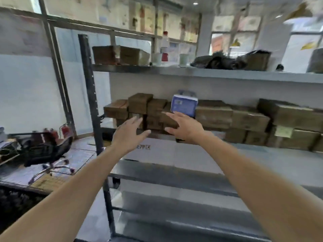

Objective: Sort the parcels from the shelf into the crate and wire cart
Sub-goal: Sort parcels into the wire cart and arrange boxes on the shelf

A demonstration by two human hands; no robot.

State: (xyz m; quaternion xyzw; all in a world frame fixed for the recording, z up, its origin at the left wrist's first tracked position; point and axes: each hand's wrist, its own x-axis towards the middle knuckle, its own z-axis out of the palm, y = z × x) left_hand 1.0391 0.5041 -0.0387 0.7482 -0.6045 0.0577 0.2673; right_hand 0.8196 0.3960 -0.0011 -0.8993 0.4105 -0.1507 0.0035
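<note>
Brown cardboard parcels [139, 109] fill the middle shelf [262, 154] from the head view, packed in 2 rough layers at the left end and running on to the right as larger cartons [248, 119]. Standing among them, upright and a little tilted, is a white-and-blue box [184, 104], its label side facing outward.

Both arms reach forward over the bare front part of that shelf. The left hand [129, 135] has its fingers straight and spread, holding nothing, and sits just in front of the small brown boxes at the left of the stack. The right hand [183, 126] is likewise spread and empty, its fingertips [165, 113] overlapping the lower edge of the white-and-blue box in the picture; blur keeps me from saying whether they touch it. So each grip is wide and unloaded.

The parcels lie straight ahead of and slightly above the palms, with the stack's long axis running left to right along the shelf. The right hand looks the nearer to the white-and-blue box, the left the nearer to the small brown ones; the 2 hands bracket the boxes between them, which I would take as the setup for a 2-handed lift.

On the top shelf [209, 74] sit 2 more brown boxes [120, 55], some cups and a dark bag [227, 61]. Neither the crate nor the wire cart is in sight, so what they hold I cannot say.
</note>
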